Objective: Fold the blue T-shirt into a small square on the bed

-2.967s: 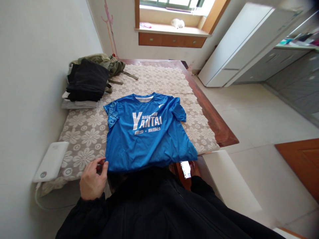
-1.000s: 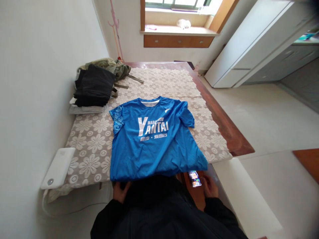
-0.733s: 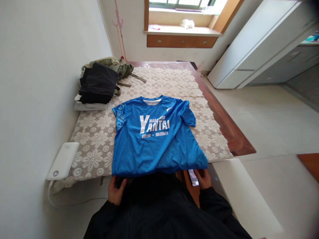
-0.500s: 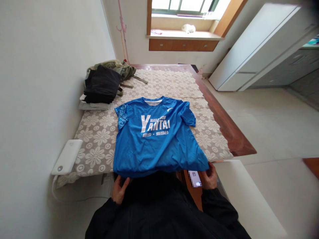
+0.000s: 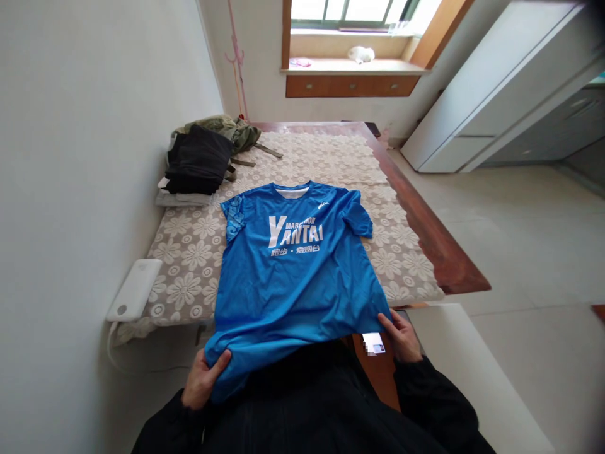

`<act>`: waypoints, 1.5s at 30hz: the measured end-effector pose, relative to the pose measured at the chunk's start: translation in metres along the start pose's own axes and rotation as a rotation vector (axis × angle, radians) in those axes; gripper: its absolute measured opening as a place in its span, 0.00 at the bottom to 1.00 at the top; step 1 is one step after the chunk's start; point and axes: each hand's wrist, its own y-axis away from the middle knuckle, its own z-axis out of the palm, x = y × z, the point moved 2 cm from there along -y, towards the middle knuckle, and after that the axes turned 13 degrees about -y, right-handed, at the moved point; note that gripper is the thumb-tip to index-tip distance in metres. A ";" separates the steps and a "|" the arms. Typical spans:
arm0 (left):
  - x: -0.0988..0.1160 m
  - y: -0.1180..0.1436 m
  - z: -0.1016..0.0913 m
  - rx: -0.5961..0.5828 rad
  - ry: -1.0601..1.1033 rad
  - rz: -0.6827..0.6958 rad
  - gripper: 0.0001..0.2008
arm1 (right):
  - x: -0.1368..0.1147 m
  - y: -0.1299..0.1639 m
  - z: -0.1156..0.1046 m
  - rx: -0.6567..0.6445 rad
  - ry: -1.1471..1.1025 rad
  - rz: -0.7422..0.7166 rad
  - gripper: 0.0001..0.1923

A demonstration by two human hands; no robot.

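The left hand (image 5: 204, 380) and right hand (image 5: 401, 335) each pinch a lower corner of a blue T-shirt (image 5: 293, 277), its hem hanging past the table's near edge. Beyond the collar, flowered tablecloth (image 5: 326, 154) stretches away; folded clothes (image 5: 198, 161) crowd the wall side. The shirt lies face up, wrinkled, lettered white "Marathon Yantai".

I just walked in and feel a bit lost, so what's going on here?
A person in a black long-sleeved top holds a blue short-sleeved T-shirt with white lettering near its lower edge, the left hand at one corner and the right hand at the other. The shirt lies front up on a beige floral tablecloth, its lower part out past the near edge. A stack of folded black and grey clothes sits at the far left, with a white rectangular device nearer the person.
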 end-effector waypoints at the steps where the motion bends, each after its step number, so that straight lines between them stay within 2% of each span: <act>1: 0.000 0.000 -0.005 -0.045 0.001 -0.009 0.30 | -0.001 0.001 -0.001 -0.083 0.056 0.029 0.26; 4: -0.008 -0.007 -0.012 -0.263 -0.099 -0.038 0.29 | 0.002 0.008 -0.003 -0.425 0.294 0.218 0.29; 6: -0.019 -0.016 -0.013 -0.312 -0.274 -0.053 0.28 | 0.006 0.013 -0.004 -0.595 0.437 0.312 0.33; 10: -0.038 -0.032 -0.013 -0.206 -0.599 0.008 0.23 | 0.001 0.012 -0.009 -0.674 0.665 0.363 0.34; 13: -0.027 -0.033 -0.017 -0.223 -0.722 0.035 0.21 | -0.031 0.004 -0.011 -0.654 0.852 0.343 0.32; 14: -0.014 -0.031 -0.019 -0.272 -0.761 0.029 0.21 | -0.048 0.001 -0.007 -0.645 0.881 0.290 0.31; 16: 0.025 -0.027 -0.020 -0.405 -0.795 0.047 0.19 | -0.086 -0.005 0.013 -0.613 0.844 0.108 0.29; 17: 0.052 -0.026 -0.018 -0.463 -0.769 0.104 0.20 | -0.104 -0.009 0.030 -0.583 0.771 0.009 0.26; 19: 0.109 -0.031 -0.005 -0.485 -0.682 0.241 0.23 | -0.133 -0.022 0.072 -0.526 0.597 -0.167 0.23; 20: 0.136 -0.038 0.006 -0.473 -0.625 0.335 0.23 | -0.141 -0.030 0.096 -0.513 0.520 -0.241 0.21; 22: 0.180 -0.065 0.031 -0.377 -0.520 0.534 0.20 | -0.146 -0.054 0.141 -0.537 0.414 -0.373 0.18; 24: 0.204 -0.105 0.051 -0.239 -0.544 0.668 0.23 | -0.140 -0.087 0.172 -0.578 0.288 -0.381 0.19; 25: 0.209 -0.128 0.057 -0.169 -0.619 0.682 0.25 | -0.136 -0.105 0.178 -0.568 0.190 -0.337 0.20; 27: 0.207 -0.171 0.055 -0.040 -0.787 0.596 0.28 | -0.132 -0.144 0.173 -0.452 -0.065 -0.240 0.22; 29: 0.197 -0.203 0.037 0.069 -0.875 0.456 0.31 | -0.137 -0.178 0.147 -0.200 -0.229 -0.262 0.23; 31: 0.185 -0.218 0.009 0.220 -0.928 0.279 0.35 | -0.149 -0.198 0.115 0.082 -0.132 -0.417 0.25; 33: 0.176 -0.218 -0.017 0.369 -0.996 0.141 0.38 | -0.161 -0.201 0.092 0.259 0.108 -0.582 0.27; 35: 0.172 -0.211 -0.031 0.435 -1.052 0.101 0.39 | -0.168 -0.193 0.085 0.247 0.290 -0.675 0.27; 37: 0.174 -0.205 -0.032 0.450 -1.082 0.168 0.39 | -0.169 -0.180 0.095 0.076 0.407 -0.709 0.26; 40: 0.183 -0.207 -0.018 0.390 -1.080 0.357 0.36 | -0.160 -0.162 0.116 -0.199 0.700 -0.714 0.26; 42: 0.185 -0.215 -0.009 0.317 -1.068 0.401 0.35 | -0.150 -0.158 0.118 -0.211 0.905 -0.701 0.30; 45: 0.178 -0.227 -0.009 0.324 -1.078 0.295 0.39 | -0.137 -0.164 0.097 -0.085 1.032 -0.658 0.44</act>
